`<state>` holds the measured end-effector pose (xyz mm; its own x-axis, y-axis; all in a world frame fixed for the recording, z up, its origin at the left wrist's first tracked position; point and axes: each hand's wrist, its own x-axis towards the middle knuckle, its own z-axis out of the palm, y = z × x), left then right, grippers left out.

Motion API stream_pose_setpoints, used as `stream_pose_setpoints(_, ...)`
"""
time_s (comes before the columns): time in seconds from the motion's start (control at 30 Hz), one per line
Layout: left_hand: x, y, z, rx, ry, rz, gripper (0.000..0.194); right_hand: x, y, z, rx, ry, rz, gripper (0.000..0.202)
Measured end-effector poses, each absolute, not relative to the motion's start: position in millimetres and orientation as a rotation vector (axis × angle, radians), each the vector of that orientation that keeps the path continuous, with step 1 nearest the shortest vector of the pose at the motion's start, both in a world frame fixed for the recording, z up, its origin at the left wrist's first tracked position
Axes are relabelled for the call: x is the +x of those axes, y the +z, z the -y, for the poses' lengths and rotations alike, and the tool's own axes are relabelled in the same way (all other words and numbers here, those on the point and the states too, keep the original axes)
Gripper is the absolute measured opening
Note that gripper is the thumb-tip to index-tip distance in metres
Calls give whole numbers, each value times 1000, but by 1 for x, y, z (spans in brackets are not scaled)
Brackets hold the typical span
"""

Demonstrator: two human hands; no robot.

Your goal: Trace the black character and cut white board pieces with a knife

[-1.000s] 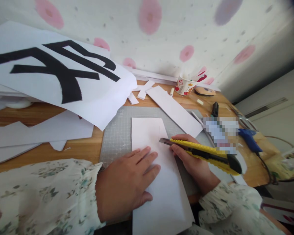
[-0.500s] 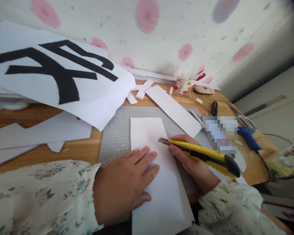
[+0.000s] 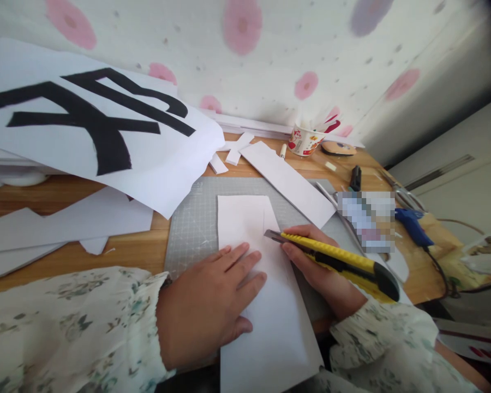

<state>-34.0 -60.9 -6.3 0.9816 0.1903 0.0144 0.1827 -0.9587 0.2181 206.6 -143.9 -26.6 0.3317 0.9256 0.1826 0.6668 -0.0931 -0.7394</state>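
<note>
A long white board (image 3: pixel 270 338) lies over a grey gridded cutting mat (image 3: pixel 188 234), its near end reaching past the mat toward me. My left hand (image 3: pixel 213 300) rests flat on its left side, fingers spread. In my right hand (image 3: pixel 319 273) is a yellow and black utility knife (image 3: pixel 331 254), gripped with its blade out. The blade tip is at the board's surface, near the lower end of a thin line close to the right edge. Whether the tip presses in, I cannot tell.
Another white strip (image 3: pixel 290 183) lies across the mat's far side. A large sheet with black characters (image 3: pixel 147 164) leans at the left above white offcuts (image 3: pixel 73 226). A paper cup (image 3: pixel 305 139), a computer mouse (image 3: pixel 339 148) and a blue glue gun (image 3: pixel 413 226) stand or lie to the right.
The view has shifted very slightly. Both hands, the knife and the board hold almost the same position.
</note>
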Motion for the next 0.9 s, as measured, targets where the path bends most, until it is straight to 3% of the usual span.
stream_pose_setpoints(0.9, -30, -8, 60, 2985, 94, -257, 74, 196, -16, 156, -1808, 440, 1406, 16)
